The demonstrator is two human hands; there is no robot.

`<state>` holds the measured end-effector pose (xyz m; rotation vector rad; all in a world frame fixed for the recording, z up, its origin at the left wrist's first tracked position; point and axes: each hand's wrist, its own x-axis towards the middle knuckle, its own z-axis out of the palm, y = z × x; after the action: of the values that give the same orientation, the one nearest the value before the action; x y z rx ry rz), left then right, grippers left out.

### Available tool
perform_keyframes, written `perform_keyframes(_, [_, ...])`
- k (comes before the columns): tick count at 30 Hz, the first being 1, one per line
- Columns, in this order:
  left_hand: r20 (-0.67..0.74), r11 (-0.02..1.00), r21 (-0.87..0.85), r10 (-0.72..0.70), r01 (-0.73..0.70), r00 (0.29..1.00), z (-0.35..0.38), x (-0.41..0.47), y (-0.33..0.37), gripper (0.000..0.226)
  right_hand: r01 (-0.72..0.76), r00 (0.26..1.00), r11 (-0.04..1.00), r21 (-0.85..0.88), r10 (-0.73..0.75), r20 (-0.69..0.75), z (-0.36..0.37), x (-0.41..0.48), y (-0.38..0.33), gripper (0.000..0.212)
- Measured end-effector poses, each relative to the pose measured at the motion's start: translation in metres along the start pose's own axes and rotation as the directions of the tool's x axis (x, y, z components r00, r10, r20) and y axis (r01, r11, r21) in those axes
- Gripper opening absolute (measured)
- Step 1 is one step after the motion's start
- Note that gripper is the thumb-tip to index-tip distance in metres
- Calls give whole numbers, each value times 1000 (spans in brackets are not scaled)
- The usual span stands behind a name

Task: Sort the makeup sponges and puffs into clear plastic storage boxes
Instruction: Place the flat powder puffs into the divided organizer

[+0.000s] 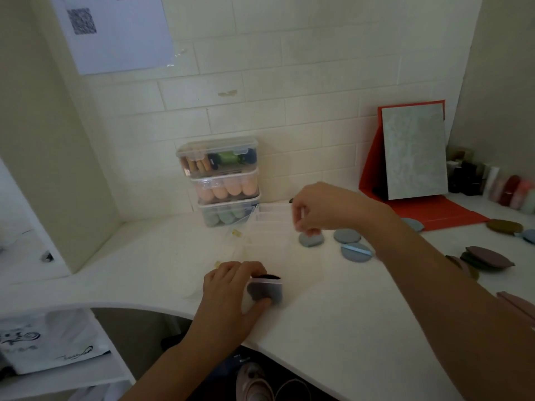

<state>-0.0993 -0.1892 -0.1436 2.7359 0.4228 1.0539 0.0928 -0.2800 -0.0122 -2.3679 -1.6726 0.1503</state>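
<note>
- White counter [333, 328], curved at the near edge, carrying everything.
- Red-backed mirror [414, 151] propped at the wall, far right.
- Stack [223, 180] of three shut boxes at the wall, already full of sponges.
- Open clear box [275, 241] mid-counter, hard to read against the white; may slide if bumped.
- Left hand [231, 287] closed on a dark puff [265, 290] at the box's near end, thumb beneath.
- Right hand [318, 208] pinching a blue-grey puff [311, 239] just right of the box; light pinch, could slip off.
- Two more blue puffs [351, 243] beside it, darker puffs [486, 260] further right: risk of mixing colours.
</note>
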Motion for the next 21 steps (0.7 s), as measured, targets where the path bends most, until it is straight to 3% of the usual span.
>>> perform_keyframes(2, [29,1000,-2,-5,5,1000,-1,0,0,38,-161,987,967,-195,158,-32,3,3,21,13])
perform_keyframes(4, [50,1000,11,7,-8,999,-1,1,-1,35,-246,963,916,-316,269,31,7,2,37,15])
perform_keyframes(7, [72,1000,11,-8,7,997,-2,2,-1,31,-292,923,876,-383,363,128,14,-3,53,15])
perform_keyframes(9, [65,1000,9,-11,10,998,-2,1,0,30,-323,902,846,-424,411,132,21,-3,63,32])
perform_keyframes(12, [62,1000,9,-11,10,998,-3,2,1,29,-344,894,833,-434,432,120,29,-2,72,41])
perform_keyframes(19, [148,998,-35,-50,56,988,-6,6,7,37,-351,882,863,-362,435,181,19,-4,68,24])
perform_keyframes(21, [160,997,-48,-57,65,985,-5,5,8,34,-344,884,858,-381,433,176,11,-7,60,33])
